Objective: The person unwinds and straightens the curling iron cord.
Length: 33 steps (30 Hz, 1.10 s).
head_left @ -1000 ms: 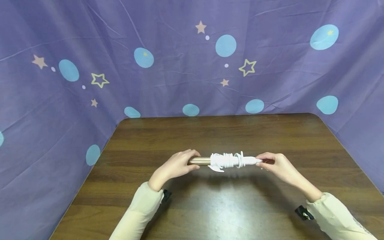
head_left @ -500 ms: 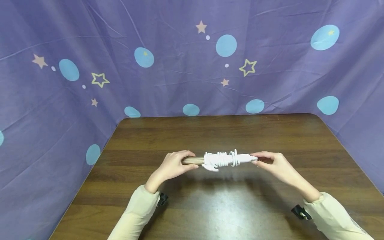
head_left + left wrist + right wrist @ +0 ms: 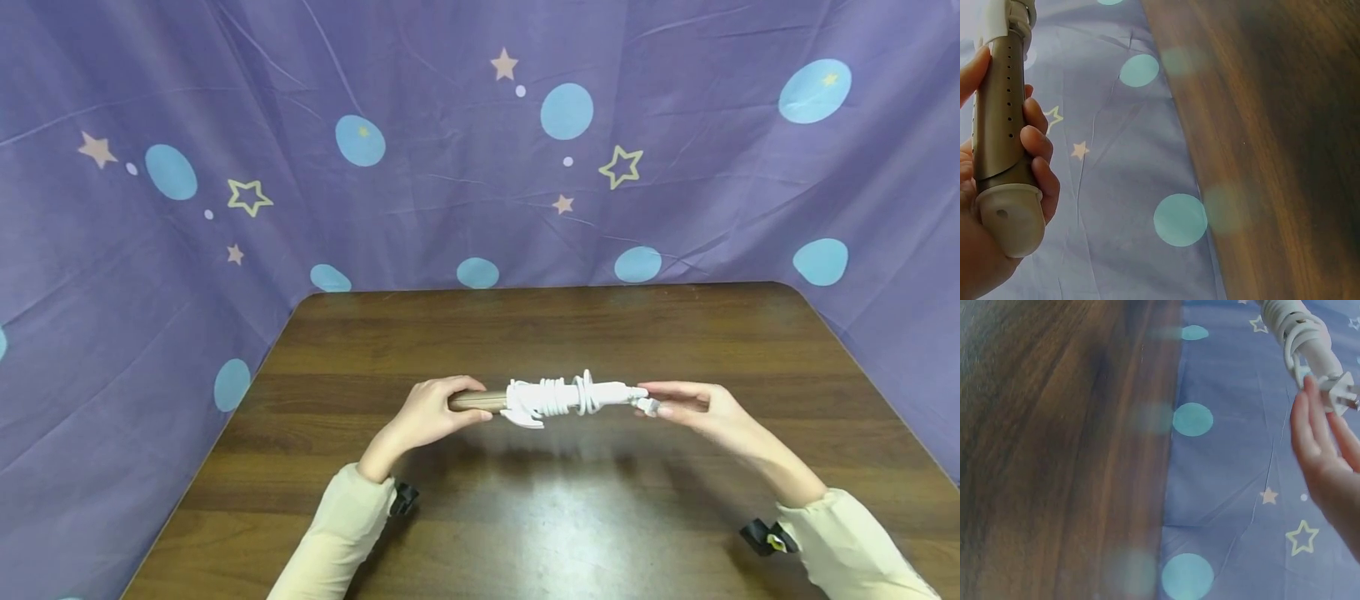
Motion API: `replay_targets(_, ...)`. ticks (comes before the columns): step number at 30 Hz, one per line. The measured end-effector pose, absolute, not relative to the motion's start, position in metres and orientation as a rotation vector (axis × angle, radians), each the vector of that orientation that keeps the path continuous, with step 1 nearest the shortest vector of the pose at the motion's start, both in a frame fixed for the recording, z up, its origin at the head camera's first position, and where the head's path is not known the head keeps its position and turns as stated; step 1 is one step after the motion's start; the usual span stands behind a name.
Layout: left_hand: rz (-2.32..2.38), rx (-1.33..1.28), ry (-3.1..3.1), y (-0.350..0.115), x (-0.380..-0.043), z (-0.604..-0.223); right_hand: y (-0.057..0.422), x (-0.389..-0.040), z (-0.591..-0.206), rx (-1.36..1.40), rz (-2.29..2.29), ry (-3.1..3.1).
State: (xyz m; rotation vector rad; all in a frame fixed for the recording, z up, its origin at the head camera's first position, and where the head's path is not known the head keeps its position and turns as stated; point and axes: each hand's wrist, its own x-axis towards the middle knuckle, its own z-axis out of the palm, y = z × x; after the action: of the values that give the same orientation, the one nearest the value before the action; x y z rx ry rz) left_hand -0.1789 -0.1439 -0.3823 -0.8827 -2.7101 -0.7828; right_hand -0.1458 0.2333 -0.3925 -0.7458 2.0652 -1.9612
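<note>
A curling iron (image 3: 532, 398) with a gold-brown barrel and a white handle is held level above the table. Its white cord (image 3: 553, 397) is wound round the handle, and a white clamp lever (image 3: 525, 419) sticks out below. My left hand (image 3: 427, 412) grips the barrel (image 3: 999, 119), which has a row of small holes and a cream end cap (image 3: 1013, 219). At the handle's other end, my right hand (image 3: 712, 412) pinches the white two-pin plug (image 3: 647, 407) between thumb and fingers. In the right wrist view the plug's pins point away from the cord.
The brown wooden table (image 3: 525, 333) lies beneath both hands. Behind it and at its sides hangs a purple curtain (image 3: 450, 125) with blue dots and stars. A dark wrist camera (image 3: 405, 500) sits at the left cuff, and another camera (image 3: 767, 537) at the right.
Both hands and the curling iron have shifted left; the right hand then moved back slightly right. The plug has come into sight at the right fingertips, turned out from the handle's end.
</note>
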Motion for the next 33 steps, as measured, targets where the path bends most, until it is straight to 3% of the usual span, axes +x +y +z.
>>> replay_targets(8,-0.827,-0.882,-2.719,-0.145,-0.179,-0.383,0.232,-0.149,-0.398,-0.868,-2.196,1.445)
replay_targets(33,-0.802,-0.916,-2.700,-0.144,-0.175,-0.385,0.222,-0.148,-0.404,-0.624,-2.002,2.003)
